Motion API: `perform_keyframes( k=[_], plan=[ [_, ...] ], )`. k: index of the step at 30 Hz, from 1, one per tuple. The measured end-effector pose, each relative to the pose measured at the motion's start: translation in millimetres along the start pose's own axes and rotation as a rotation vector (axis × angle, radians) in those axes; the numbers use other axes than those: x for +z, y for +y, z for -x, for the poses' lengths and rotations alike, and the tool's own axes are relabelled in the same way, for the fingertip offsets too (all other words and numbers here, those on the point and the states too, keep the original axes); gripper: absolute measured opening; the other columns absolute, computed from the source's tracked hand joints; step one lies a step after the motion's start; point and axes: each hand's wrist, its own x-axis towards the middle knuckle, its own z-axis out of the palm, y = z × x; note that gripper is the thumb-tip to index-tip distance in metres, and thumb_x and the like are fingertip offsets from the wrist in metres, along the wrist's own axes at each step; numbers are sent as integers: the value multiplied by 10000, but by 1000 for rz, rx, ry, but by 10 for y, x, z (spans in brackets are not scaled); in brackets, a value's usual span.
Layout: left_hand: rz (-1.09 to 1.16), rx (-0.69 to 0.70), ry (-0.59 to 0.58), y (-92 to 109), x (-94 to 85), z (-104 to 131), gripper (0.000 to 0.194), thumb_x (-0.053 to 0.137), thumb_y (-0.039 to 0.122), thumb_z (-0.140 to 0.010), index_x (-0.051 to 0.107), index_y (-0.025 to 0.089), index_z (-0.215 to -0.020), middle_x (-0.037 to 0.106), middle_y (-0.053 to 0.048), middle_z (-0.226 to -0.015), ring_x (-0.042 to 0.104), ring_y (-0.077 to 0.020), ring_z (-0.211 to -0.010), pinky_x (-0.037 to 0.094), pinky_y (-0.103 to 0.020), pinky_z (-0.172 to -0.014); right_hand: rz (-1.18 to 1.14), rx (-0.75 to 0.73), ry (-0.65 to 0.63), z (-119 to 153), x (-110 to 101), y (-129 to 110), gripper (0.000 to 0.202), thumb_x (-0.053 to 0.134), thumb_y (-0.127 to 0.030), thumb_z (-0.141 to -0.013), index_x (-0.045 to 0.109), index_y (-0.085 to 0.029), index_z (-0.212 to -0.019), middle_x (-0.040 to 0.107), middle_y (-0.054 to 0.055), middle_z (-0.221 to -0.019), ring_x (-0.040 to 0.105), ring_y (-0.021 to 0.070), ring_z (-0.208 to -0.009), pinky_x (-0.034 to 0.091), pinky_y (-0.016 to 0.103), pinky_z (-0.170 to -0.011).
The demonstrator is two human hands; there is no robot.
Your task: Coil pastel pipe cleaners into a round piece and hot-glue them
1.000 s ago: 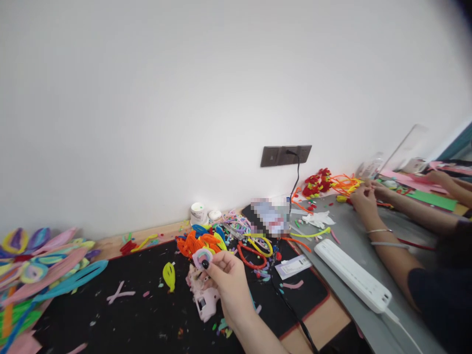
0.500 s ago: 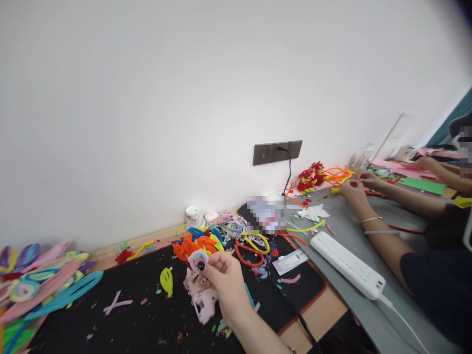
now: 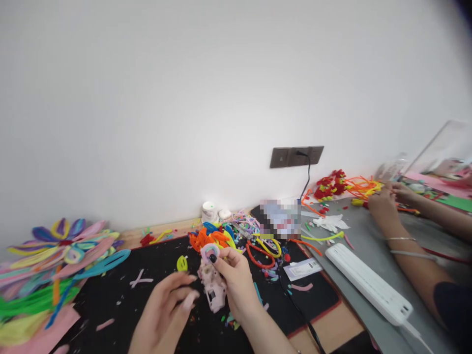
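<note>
Head view: the black mat [image 3: 121, 300] fills the work area, with the grey table [image 3: 363, 235] and its white power strip [image 3: 368, 284] to the right. Over the mat, the left hand [image 3: 162, 302] is loosely curled, fingers apart, and the right hand [image 3: 238, 280] is narrowed to a pinch beside the pink device [image 3: 217, 301]. Print on the label [image 3: 303, 269] and cup [image 3: 210, 213] is illegible; the pastel coil [image 3: 207, 251] sits between right thumb and fingers.
</note>
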Motion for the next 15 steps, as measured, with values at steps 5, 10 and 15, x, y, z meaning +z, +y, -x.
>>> perform_keyframes(
  k=[5,10,15],
  plan=[
    [149,-108,38,322,356,-244,446,868,389,-540,682,191,-893,721,-38,-875,691,-218,-772,569,-310,-679,76,14,-38,3,65,-59,279,837,-290,-569,601,-170,-656,491,-78,-499,277,28,-379,169,190,-403],
    [292,-157,16,386,447,-295,411,868,354,-552,698,166,-877,720,-50,-926,662,-180,-822,557,-282,-736,129,16,-107,-30,103,-106,251,851,-263,-552,631,-169,-627,501,-72,-478,327,39,-379,236,185,-396],
    [335,-82,39,343,358,-391,294,873,346,-552,691,172,-705,678,14,-734,617,-126,-703,547,-228,-681,293,23,-277,-126,51,-225,220,800,-260,-591,707,-174,-770,663,-2,-649,545,106,-501,380,200,-457]
  ],
)
